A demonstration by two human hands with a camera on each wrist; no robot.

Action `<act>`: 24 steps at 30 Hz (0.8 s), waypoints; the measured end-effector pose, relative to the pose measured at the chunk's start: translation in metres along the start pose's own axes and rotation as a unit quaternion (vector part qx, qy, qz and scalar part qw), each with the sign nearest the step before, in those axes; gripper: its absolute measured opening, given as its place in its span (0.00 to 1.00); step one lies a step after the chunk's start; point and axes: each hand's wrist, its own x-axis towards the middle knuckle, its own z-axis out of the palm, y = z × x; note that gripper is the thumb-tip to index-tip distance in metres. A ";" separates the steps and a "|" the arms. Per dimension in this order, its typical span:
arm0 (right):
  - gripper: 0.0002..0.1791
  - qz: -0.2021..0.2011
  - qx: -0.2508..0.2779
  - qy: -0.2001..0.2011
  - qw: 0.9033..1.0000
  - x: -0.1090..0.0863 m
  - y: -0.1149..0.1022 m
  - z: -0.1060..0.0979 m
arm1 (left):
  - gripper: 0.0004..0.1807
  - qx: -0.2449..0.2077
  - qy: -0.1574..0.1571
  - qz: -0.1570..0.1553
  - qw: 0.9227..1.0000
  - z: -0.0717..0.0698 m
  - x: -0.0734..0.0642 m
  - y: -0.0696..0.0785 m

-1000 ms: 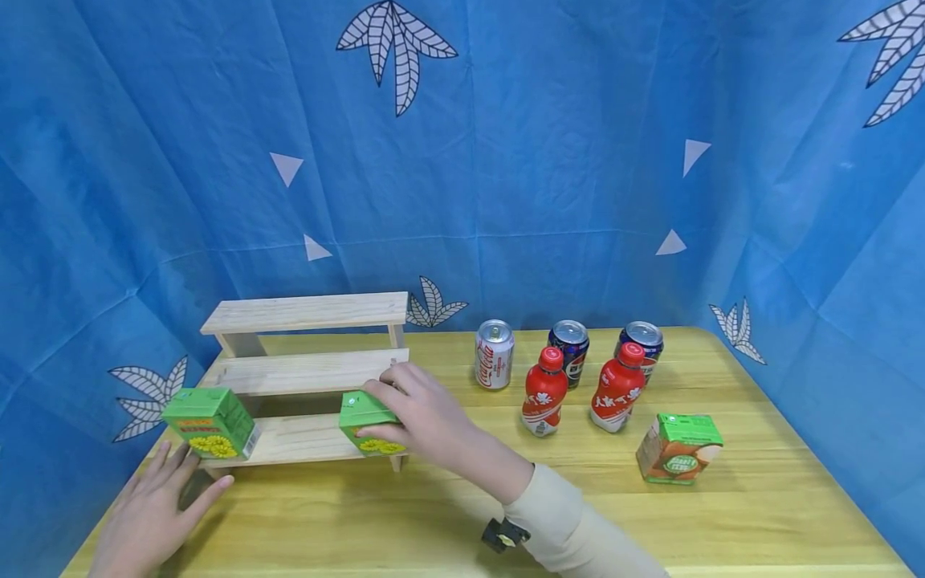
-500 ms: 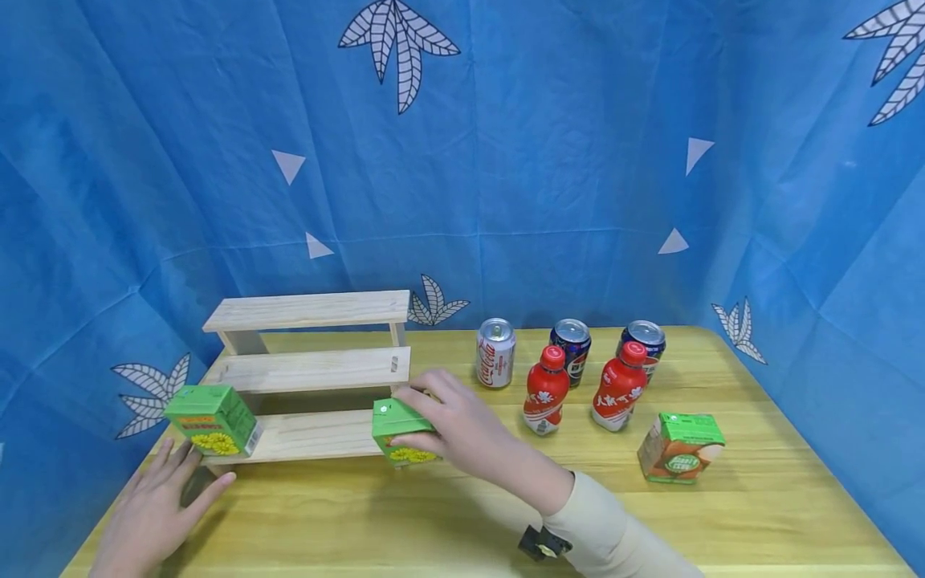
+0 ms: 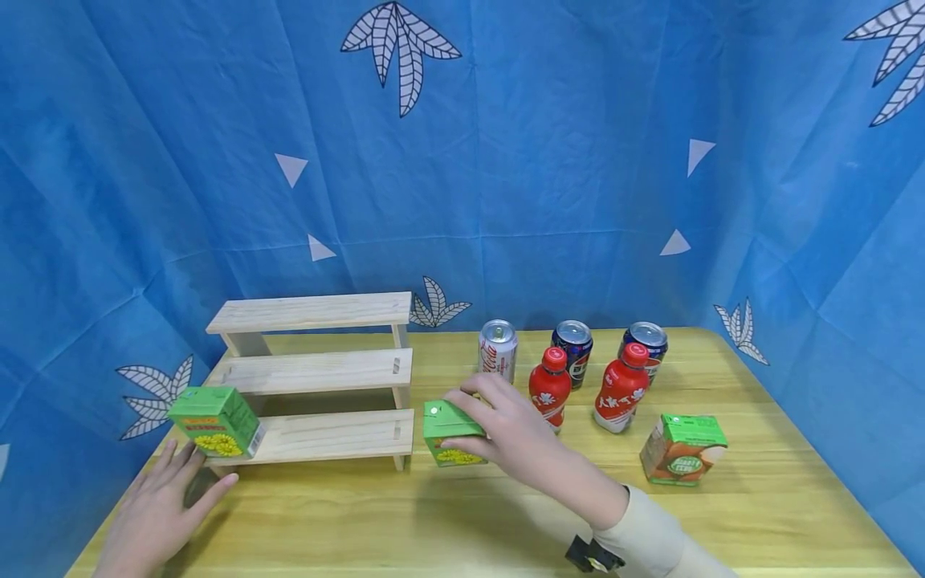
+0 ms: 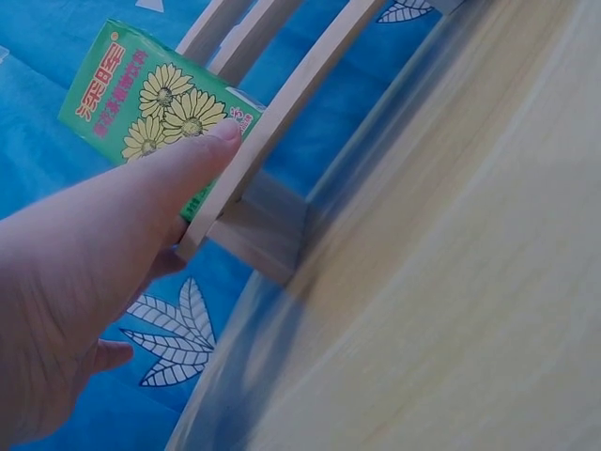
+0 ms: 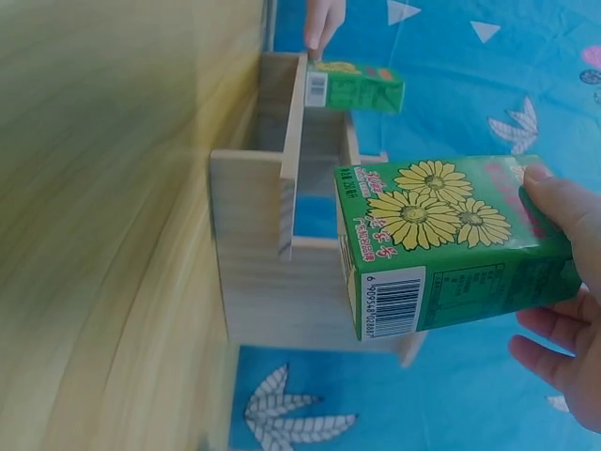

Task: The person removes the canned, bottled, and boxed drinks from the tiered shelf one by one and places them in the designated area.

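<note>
My right hand (image 3: 509, 429) grips a green drink carton (image 3: 451, 437) with yellow flowers, thumb on one side and fingers across the other. In the right wrist view this carton (image 5: 446, 235) is off the shelf, its barcode end pointing away from the hand. My left hand (image 3: 159, 502) lies with spread fingers at the left end of the wooden three-step shelf (image 3: 325, 437). A second green flower carton (image 3: 217, 421) stands on the lowest step there. The left wrist view has my left thumb (image 4: 202, 150) stretched over this carton; whether it touches is unclear.
Right of the shelf stand a silver cola can (image 3: 497, 349), two dark blue cans (image 3: 576, 353), and two red bottles (image 3: 621, 389). Farther right is a green-and-brown carton (image 3: 682, 453) on the wooden table (image 3: 325, 530). A blue patterned curtain (image 3: 542, 160) encloses the table.
My right hand has moved right with the green carton, from above the lowest step's right end to beyond the shelf. My left hand and the other carton have stayed in place.
</note>
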 end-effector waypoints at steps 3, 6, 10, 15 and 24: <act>0.28 0.007 -0.008 0.007 1.000 -0.007 0.004 -0.004 | 0.50 -0.002 0.003 0.002 1.000 0.000 -0.001 -0.001; 0.29 0.012 -0.012 0.013 1.000 -0.014 0.009 -0.008 | 0.49 -0.003 0.005 0.004 1.000 0.000 -0.001 -0.001; 0.28 0.011 -0.014 0.016 1.000 -0.025 0.015 -0.013 | 0.49 -0.005 0.002 0.005 1.000 0.000 -0.002 -0.001; 0.26 0.010 -0.010 0.014 1.000 -0.040 0.023 -0.018 | 0.50 -0.002 0.000 0.005 1.000 0.001 -0.001 -0.001; 0.27 0.009 -0.014 0.021 1.000 -0.060 0.037 -0.027 | 0.49 -0.005 0.011 0.010 1.000 0.001 -0.002 -0.001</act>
